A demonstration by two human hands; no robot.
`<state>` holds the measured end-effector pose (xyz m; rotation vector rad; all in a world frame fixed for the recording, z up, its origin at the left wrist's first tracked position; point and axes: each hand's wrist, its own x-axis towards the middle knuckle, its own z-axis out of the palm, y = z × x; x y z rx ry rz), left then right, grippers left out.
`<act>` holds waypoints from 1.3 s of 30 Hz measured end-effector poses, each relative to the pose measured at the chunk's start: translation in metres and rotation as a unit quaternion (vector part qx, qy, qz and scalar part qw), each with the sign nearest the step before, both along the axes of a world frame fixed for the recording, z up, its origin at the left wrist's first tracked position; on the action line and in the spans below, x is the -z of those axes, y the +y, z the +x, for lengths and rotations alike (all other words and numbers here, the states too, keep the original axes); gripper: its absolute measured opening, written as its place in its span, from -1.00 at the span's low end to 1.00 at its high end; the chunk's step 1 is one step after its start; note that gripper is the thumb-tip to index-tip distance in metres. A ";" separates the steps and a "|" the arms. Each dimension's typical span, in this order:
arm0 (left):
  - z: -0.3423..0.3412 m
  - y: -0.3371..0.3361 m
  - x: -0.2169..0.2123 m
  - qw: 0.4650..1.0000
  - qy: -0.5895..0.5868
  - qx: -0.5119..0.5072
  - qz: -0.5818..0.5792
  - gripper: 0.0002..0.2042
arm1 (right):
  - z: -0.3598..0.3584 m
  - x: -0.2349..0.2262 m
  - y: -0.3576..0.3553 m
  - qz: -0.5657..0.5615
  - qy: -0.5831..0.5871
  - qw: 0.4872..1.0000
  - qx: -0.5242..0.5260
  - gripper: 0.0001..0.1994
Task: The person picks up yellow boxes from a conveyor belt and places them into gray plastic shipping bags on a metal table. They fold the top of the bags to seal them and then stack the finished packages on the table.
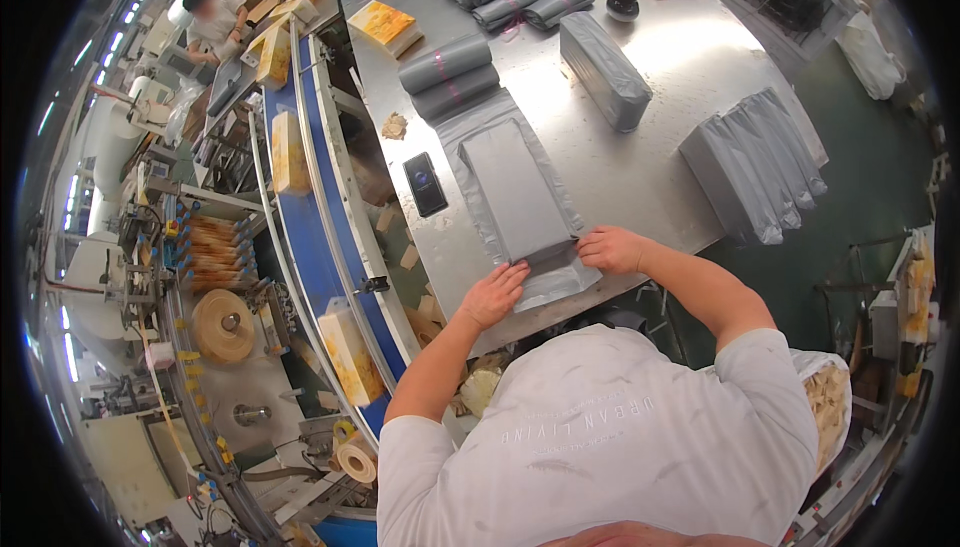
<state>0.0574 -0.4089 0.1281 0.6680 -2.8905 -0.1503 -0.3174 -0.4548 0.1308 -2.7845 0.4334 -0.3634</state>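
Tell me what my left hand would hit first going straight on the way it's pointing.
Most likely the near left corner of the grey package, just ahead of your left hand. The two look to be touching there, though depth is hard to judge from this view.

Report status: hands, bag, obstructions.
Left hand, right hand: fingers at gray bag's near end. Bag lying on table. Phone left of bag, clear of hands.

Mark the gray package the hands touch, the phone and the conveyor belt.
Gray package (517, 185), head view: top face.
Phone (426, 186), head view: screen center.
Conveyor belt (311, 243), head view: bare blue surface.
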 end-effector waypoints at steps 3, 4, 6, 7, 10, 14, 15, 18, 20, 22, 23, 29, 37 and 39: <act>-0.002 -0.006 0.005 0.984 0.117 -0.051 0.127 -0.87 | -0.003 0.018 0.006 0.146 -0.120 0.976 0.110 -0.84; -0.006 -0.010 0.005 0.966 0.170 -0.070 0.181 -0.91 | 0.000 0.026 0.010 0.163 -0.158 0.959 0.170 -0.87; -0.023 -0.001 0.012 0.889 0.246 -0.276 0.269 -0.84 | 0.007 0.037 0.012 0.267 -0.196 0.886 0.324 -0.90; -0.030 0.003 0.018 0.829 0.280 -0.376 0.305 -0.80 | 0.018 0.036 0.009 0.349 -0.192 0.820 0.411 -0.90; -0.035 -0.012 0.043 0.540 0.431 -0.541 0.479 -0.70 | 0.059 0.060 -0.004 0.420 -0.246 0.692 0.533 -0.78; -0.064 -0.036 0.061 0.515 0.469 -0.587 0.413 -0.75 | 0.070 0.056 -0.018 0.349 -0.152 0.676 0.631 -0.70; -0.067 -0.035 0.060 0.553 0.443 -0.614 0.347 -0.79 | 0.075 0.053 -0.018 0.325 -0.195 0.677 0.631 -0.68; -0.072 -0.022 0.050 0.634 0.449 -0.581 0.244 -0.84 | 0.084 0.044 -0.009 0.286 -0.245 0.723 0.579 -0.60; -0.061 -0.013 0.085 0.634 0.455 -0.544 0.310 -0.62 | 0.090 0.028 -0.009 0.305 -0.178 0.813 0.464 -0.51; -0.093 -0.004 0.062 0.671 0.450 -0.496 0.318 -0.58 | 0.105 0.042 0.012 0.208 -0.190 0.778 0.561 -0.41; -0.103 -0.001 0.045 0.688 0.451 -0.473 0.316 -0.55 | 0.111 0.045 0.016 0.156 -0.196 0.760 0.600 -0.36; -0.102 0.024 -0.022 0.785 0.370 -0.261 0.423 -0.51 | 0.026 -0.001 0.020 0.568 -0.532 0.394 0.489 -0.49; -0.096 0.030 -0.014 0.779 0.312 -0.173 0.516 -0.68 | -0.135 -0.084 0.136 -0.133 -0.145 0.742 0.640 -0.64; -0.085 0.037 -0.009 0.783 0.305 -0.181 0.512 -0.74 | -0.123 -0.091 0.139 -0.167 -0.029 0.734 0.658 -0.66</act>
